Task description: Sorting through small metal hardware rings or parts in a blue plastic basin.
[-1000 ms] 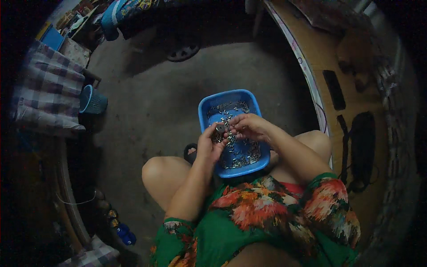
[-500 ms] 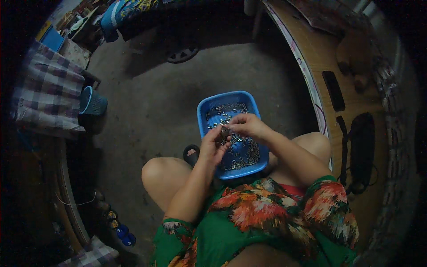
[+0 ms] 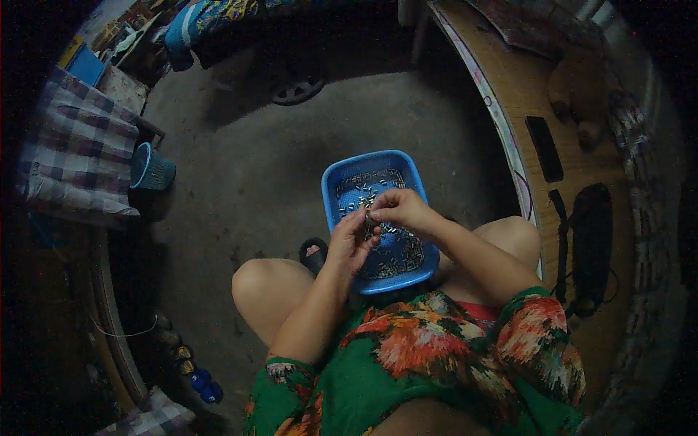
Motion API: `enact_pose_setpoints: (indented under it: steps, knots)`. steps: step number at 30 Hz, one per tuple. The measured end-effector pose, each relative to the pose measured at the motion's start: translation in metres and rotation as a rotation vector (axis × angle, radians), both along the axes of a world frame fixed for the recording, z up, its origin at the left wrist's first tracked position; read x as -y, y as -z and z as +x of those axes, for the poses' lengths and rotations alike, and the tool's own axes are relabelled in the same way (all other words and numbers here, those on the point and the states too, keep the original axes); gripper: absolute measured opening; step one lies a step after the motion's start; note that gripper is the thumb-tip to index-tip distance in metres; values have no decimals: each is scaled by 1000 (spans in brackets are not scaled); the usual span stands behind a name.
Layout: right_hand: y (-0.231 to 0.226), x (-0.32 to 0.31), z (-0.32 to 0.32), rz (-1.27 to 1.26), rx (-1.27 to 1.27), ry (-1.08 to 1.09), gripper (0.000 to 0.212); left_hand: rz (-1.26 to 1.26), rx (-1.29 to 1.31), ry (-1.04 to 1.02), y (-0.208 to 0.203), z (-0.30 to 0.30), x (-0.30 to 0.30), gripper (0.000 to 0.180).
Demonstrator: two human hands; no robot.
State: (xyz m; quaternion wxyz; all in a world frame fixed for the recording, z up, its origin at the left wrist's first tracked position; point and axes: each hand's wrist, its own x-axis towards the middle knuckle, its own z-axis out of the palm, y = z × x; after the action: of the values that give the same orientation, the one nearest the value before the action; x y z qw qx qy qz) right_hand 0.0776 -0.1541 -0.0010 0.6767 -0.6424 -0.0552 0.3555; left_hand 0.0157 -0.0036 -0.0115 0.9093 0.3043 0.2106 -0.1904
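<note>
Over a blue plastic basket (image 3: 400,283) between my knees, my two hands meet. My left hand (image 3: 350,240) is closed around a small dark metallic piece (image 3: 368,224), mostly covered by the fingers. Against its fingertips, my right hand (image 3: 406,212) pinches with thumb and forefinger; whatever is in that pinch is too small to make out. Many short, shiny metal cylinders (image 3: 412,254) lie scattered in the basket, thicker along its right side and far end. My hands hide part of the basket's middle.
On the right runs a long wooden bench (image 3: 520,80) bearing a black phone-like slab (image 3: 544,149) and a black bag (image 3: 592,240). A blue-green wastebasket (image 3: 154,168) stands left by a checked cloth (image 3: 83,138). A wheel-like disc (image 3: 298,92) lies on the floor ahead.
My left hand has turned slightly, so the dark piece shows less. My right fingertips have come in closer against it. The basket stays in place.
</note>
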Motion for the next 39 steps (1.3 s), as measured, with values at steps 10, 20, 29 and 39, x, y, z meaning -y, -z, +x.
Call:
enact_pose_setpoints:
  steps: [10,20,29,39]
  knots:
    - [-19,0,1,136,31,-70,18,-14,14,52,-6,-1,-2,25]
    - [-13,-3,-5,58,102,52,18,-60,29,-28,-4,-1,3,23]
    - [-25,7,2,124,-278,46,22,-5,-5,-133,4,0,-4,21]
    - [-22,9,5,53,-278,-33,17,-35,-19,-103,6,1,-4,23]
